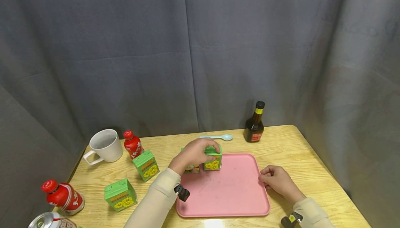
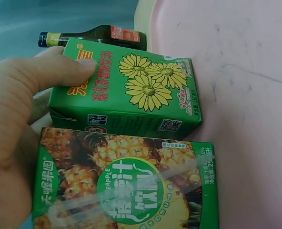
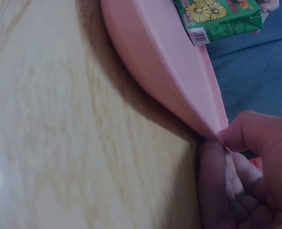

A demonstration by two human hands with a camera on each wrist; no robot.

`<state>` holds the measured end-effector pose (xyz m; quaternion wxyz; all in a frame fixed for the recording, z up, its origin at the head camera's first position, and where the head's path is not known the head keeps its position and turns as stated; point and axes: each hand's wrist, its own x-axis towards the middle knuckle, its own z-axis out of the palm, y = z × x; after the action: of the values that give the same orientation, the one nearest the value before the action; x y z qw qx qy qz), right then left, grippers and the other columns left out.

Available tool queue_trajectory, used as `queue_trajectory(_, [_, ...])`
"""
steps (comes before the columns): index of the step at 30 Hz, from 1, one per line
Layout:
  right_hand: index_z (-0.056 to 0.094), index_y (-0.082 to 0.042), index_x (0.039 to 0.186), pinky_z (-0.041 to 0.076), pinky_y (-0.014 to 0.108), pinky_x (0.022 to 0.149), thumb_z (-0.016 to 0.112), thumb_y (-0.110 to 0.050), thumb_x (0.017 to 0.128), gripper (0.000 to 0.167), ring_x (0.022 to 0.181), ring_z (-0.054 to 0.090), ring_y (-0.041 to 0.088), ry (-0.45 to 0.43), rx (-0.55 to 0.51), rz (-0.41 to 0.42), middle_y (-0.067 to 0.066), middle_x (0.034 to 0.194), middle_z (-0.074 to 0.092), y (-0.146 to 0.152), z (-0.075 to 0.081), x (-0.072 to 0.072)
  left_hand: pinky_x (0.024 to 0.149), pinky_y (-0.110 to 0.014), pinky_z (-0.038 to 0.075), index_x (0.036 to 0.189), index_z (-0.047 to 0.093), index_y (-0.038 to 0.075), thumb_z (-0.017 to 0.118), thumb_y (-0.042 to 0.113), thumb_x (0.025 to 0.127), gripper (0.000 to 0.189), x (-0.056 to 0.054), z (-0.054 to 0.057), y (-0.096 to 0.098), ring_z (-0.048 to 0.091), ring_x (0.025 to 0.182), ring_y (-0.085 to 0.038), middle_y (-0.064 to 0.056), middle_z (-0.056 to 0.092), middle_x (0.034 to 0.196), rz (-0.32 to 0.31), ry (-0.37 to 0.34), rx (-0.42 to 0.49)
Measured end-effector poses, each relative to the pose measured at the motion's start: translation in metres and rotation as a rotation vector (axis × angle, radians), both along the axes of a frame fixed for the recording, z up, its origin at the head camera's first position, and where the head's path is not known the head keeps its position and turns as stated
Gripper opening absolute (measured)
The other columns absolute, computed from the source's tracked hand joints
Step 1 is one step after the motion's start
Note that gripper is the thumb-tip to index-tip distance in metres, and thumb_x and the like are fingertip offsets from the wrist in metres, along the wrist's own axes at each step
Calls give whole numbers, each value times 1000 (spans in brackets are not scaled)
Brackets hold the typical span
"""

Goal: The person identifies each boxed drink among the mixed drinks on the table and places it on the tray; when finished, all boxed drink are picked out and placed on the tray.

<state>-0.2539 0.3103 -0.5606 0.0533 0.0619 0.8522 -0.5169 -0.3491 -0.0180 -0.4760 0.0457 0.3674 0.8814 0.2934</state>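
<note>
Left grip (image 1: 197, 151): thumb and fingers pinching a green flower-print carton (image 1: 213, 165), upright at the far side of the pink tray (image 1: 225, 195), just beside a pineapple carton (image 2: 126, 183). Right grip (image 1: 277, 181): pinching tray's right rim. Dark bottle (image 1: 254, 129) stands on the desk (image 1: 297, 151) beyond, near a pale spoon (image 1: 226, 137).

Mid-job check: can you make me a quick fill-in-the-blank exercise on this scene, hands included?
1. The left hand grips a green carton whose printed flowers are ____.
2. The carton beside it pictures a fruit, the ____.
3. The right hand pinches the rim of a tray coloured ____.
4. In the head view, the spoon lies ____ of the dark bottle.

Missing words: yellow; pineapple; pink; left
</note>
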Motion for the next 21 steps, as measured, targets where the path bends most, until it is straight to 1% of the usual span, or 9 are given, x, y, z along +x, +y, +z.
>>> queue_trajectory(3, [64,7,100,58,32,61,72,-4,86,19,68,66,20,-3,2,-1,7,79,67,0,0,-1,86,-31,50,103,72,34,81,18,89,23,1,1,-1,56,108,-8,20,61,122,-5,-10,-3])
queue_trajectory(6, [64,7,100,58,32,60,71,-4,86,19,68,66,21,-2,1,5,8,79,66,-1,0,-1,78,-29,53,104,71,32,80,16,90,23,2,2,-2,62,95,-10,17,61,123,-18,-57,5])
queue_trajectory(7, [64,7,99,58,32,60,71,-4,86,18,68,66,21,-4,-1,3,8,78,66,-1,0,-1,78,-28,53,105,71,32,80,17,90,22,3,3,-3,65,89,-11,16,61,123,-24,-73,7])
queue_trajectory(8, [64,7,99,58,32,60,71,-4,86,19,68,66,21,-6,-1,3,8,79,66,-2,1,-1,79,-28,53,106,71,32,79,18,91,22,4,4,-4,65,89,-12,16,60,125,-28,-80,6])
queue_trajectory(11, [64,6,99,57,31,60,72,-4,86,18,68,65,20,-14,-1,-7,8,78,66,-3,1,0,91,-33,52,110,72,30,77,24,93,19,7,9,-8,66,104,-16,10,58,135,-38,-75,-2])
queue_trajectory(12, [64,6,99,58,31,61,71,-4,86,18,68,66,20,-14,1,-7,8,78,66,-4,2,0,97,-35,49,112,72,30,76,27,94,19,8,11,-10,62,114,-16,9,57,138,-39,-59,-2])
queue_trajectory(14, [64,6,99,57,31,61,71,-4,85,19,68,65,20,-17,5,-9,7,78,67,-4,2,0,103,-38,44,116,72,27,73,31,96,21,11,15,-16,51,130,-16,6,55,142,-36,-28,10])
queue_trajectory(18, [64,8,101,58,33,61,71,-4,86,20,69,66,21,-16,1,-5,8,79,67,-5,3,0,105,-43,44,121,71,21,68,32,100,25,18,23,-34,50,132,-19,4,54,142,-9,-3,79])
queue_trajectory(21, [63,8,101,58,33,61,71,-4,86,20,68,66,21,-16,-5,-7,8,80,66,-4,3,0,103,-45,45,122,71,21,67,29,101,23,23,26,-51,49,133,-19,2,54,143,28,23,136])
